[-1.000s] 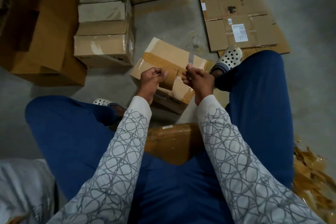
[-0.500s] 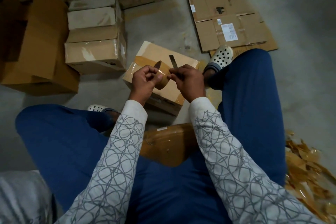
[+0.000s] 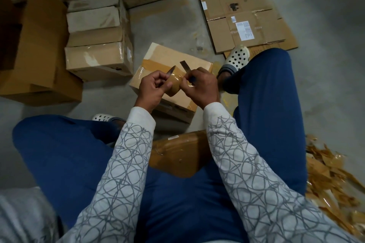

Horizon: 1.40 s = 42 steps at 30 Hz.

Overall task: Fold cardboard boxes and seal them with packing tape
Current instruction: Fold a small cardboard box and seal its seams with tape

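Currently the person is sitting low over the floor [image 3: 110, 100] and holding the tape roll [image 3: 174, 85] in the air, just above the small box [image 3: 173, 58] lying between the feet, with brown tape crossing its top. The left hand [image 3: 155, 88] is curling its fingers round the roll's near side. The right hand [image 3: 200, 88] is gripping a thin blade [image 3: 184, 65] by its dark handle, tip pointing up and away, while its thumb is pressing on the roll. My reading is that the loose tape end is being hunted for.

The main risk is lying in that blade. It is sitting very near the left fingers, and a slip off the slick roll could be sending the edge into a fingertip, or gouging through several layers and leaving a split strip. A freed end could also be folding back and sticking to itself, since nothing is holding it taut. Whether a strip is lifted yet, I cannot tell; a shiny sliver by the left thumb is too unclear.

Room is tight close in. The right shoe [image 3: 237, 58] is sitting just beside the box's far corner, and a stack of boxes [image 3: 98, 59] is standing near on the left. Flattened cardboard [image 3: 246, 16] is lying beyond the shoe, and tape scraps [image 3: 325, 173] are littering the right. Bare floor is showing between box and stack.
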Each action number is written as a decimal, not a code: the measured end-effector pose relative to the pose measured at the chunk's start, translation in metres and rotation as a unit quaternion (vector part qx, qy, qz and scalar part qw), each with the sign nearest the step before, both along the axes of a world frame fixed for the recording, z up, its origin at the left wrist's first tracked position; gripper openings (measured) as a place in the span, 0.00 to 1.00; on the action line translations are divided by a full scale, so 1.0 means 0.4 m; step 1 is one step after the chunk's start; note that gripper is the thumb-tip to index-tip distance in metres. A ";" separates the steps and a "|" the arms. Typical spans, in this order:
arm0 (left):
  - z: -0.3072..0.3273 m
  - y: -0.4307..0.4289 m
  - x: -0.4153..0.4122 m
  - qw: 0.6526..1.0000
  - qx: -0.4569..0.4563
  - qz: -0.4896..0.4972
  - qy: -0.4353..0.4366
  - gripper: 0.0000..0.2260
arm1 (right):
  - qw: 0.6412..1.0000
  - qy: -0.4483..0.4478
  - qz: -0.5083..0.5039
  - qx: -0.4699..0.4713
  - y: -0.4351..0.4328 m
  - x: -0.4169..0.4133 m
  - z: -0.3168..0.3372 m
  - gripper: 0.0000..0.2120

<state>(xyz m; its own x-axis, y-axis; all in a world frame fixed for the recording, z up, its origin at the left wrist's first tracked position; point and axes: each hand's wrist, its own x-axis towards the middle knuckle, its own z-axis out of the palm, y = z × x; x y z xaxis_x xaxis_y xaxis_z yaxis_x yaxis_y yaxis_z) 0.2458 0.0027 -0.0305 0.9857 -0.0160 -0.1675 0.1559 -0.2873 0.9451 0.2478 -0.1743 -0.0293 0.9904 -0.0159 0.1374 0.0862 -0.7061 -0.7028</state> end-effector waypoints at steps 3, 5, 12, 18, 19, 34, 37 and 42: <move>0.006 0.005 -0.001 1.000 0.009 -0.016 -0.003 0.09 | 1.000 0.008 0.001 0.006 -0.008 0.001 0.006 0.05; 0.009 0.007 -0.002 1.000 0.003 -0.023 0.002 0.11 | 1.000 0.008 0.001 0.017 -0.011 0.002 0.010 0.04; 0.007 0.034 -0.017 0.998 -0.062 0.018 0.026 0.13 | 0.981 0.055 -0.130 0.134 -0.057 0.029 0.015 0.02; 0.023 0.052 -0.017 0.990 -0.124 0.049 0.038 0.13 | 0.921 0.147 -0.062 0.355 -0.064 0.034 0.044 0.02; 0.024 0.049 -0.017 0.991 -0.122 0.048 0.040 0.13 | 0.912 0.150 -0.062 0.376 -0.065 0.032 0.044 0.03; 0.051 -0.021 -0.016 0.993 0.063 0.066 -0.070 0.12 | 0.985 -0.021 0.068 0.156 -0.029 0.013 0.043 0.14; 0.059 -0.038 -0.028 0.987 0.106 0.032 -0.118 0.09 | 0.991 -0.099 0.042 0.077 -0.014 0.010 0.023 0.16; 0.065 -0.053 -0.036 0.977 0.145 0.032 -0.155 0.09 | 0.987 -0.149 0.023 0.061 -0.009 0.012 0.012 0.12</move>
